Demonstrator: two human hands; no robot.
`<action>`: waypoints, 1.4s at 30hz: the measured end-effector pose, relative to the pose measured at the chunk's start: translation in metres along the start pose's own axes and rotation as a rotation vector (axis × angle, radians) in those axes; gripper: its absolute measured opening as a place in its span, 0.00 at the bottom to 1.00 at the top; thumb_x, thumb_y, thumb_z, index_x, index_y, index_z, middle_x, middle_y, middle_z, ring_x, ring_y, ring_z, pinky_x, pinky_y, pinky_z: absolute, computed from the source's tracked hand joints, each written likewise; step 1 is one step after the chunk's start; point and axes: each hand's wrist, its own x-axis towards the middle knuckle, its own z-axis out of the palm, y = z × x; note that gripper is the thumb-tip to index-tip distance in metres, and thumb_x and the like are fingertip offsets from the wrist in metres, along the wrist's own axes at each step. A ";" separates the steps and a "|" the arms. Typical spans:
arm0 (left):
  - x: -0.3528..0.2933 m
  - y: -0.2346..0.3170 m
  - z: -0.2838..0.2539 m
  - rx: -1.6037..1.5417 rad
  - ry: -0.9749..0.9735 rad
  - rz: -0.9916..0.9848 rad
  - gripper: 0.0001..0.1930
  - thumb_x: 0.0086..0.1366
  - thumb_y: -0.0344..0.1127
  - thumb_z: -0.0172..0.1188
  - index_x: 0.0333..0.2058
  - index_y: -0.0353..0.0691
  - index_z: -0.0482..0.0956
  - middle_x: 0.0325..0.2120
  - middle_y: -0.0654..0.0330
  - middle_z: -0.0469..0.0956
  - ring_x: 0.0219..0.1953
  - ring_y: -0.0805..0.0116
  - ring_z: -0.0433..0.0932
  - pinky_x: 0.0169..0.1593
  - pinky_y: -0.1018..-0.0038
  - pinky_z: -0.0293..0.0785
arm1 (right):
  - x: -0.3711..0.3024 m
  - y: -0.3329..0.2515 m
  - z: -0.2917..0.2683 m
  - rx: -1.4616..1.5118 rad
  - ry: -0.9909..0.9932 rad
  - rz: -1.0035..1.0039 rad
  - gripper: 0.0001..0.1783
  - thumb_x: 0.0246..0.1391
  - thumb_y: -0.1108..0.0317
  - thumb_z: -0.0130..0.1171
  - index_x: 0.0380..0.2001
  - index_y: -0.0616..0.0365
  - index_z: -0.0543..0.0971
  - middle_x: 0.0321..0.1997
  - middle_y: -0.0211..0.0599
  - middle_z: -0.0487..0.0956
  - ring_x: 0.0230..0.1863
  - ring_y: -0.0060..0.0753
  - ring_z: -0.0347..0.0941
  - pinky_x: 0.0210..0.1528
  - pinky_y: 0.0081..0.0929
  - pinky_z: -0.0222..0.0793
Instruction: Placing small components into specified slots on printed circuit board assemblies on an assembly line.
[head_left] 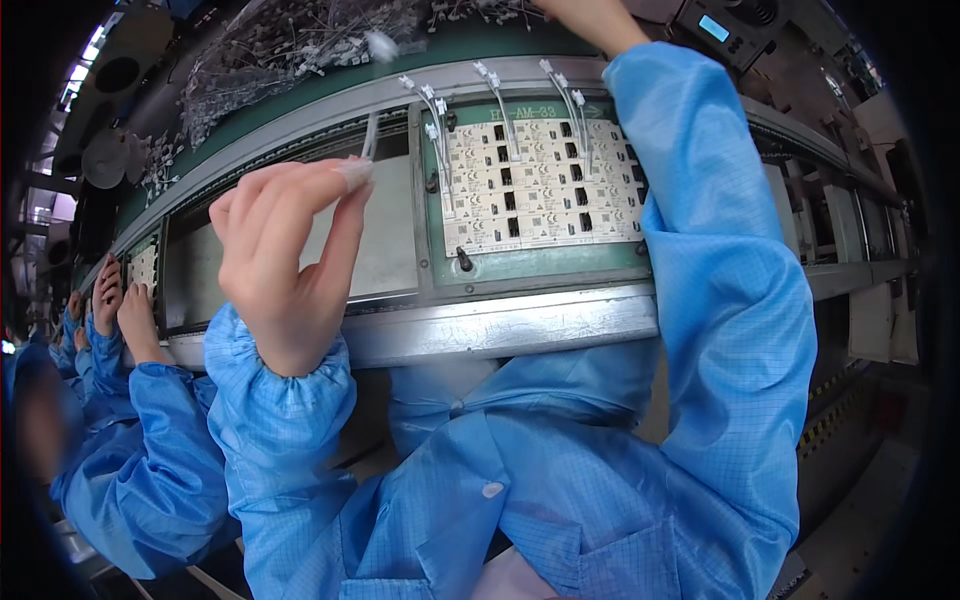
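My left hand is raised over the conveyor, its thumb and index finger pinched on a short white wire lead. A whitish wrap covers the index fingertip, and the lead's upper end is smeared by motion. To its right a panel of white circuit boards lies in a green carrier plate. Several white leads with plug connectors stand up from the boards and lean over the far edge. My right hand reaches past the far rail; its fingers are cut off by the upper picture edge.
Clear bags with a heap of white leads lie beyond the conveyor. The metal front rail runs before me. A device with a lit screen stands at the far right. Co-workers in blue sleeves work on my left, one hand at another board.
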 end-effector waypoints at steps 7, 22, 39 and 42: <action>-0.036 0.015 0.035 0.036 -0.404 -0.032 0.07 0.54 0.31 0.71 0.33 0.49 0.85 0.35 0.70 0.79 0.43 0.63 0.75 0.48 0.61 0.63 | 0.028 -0.007 -0.032 0.387 -0.066 -0.055 0.10 0.50 0.70 0.60 0.34 0.65 0.82 0.30 0.49 0.85 0.31 0.39 0.84 0.37 0.36 0.78; -0.042 0.019 0.037 0.011 -0.424 -0.204 0.05 0.55 0.32 0.71 0.32 0.47 0.86 0.33 0.69 0.78 0.45 0.59 0.73 0.49 0.62 0.62 | 0.000 -0.047 -0.073 0.522 0.009 -0.163 0.10 0.55 0.76 0.61 0.41 0.69 0.80 0.34 0.45 0.84 0.33 0.32 0.83 0.38 0.26 0.77; -0.031 0.000 0.038 -0.102 -0.464 -0.142 0.04 0.56 0.33 0.71 0.32 0.47 0.89 0.35 0.72 0.83 0.45 0.61 0.72 0.50 0.64 0.61 | -0.066 -0.041 -0.103 0.509 -0.026 0.016 0.07 0.62 0.71 0.63 0.42 0.60 0.81 0.33 0.30 0.83 0.32 0.18 0.78 0.35 0.16 0.73; -0.030 0.000 0.035 -0.063 -0.461 -0.092 0.05 0.55 0.32 0.71 0.33 0.47 0.89 0.35 0.73 0.83 0.47 0.61 0.72 0.50 0.63 0.62 | -0.074 -0.040 -0.107 0.562 0.023 0.044 0.06 0.62 0.71 0.62 0.41 0.60 0.82 0.33 0.30 0.83 0.33 0.19 0.78 0.38 0.17 0.74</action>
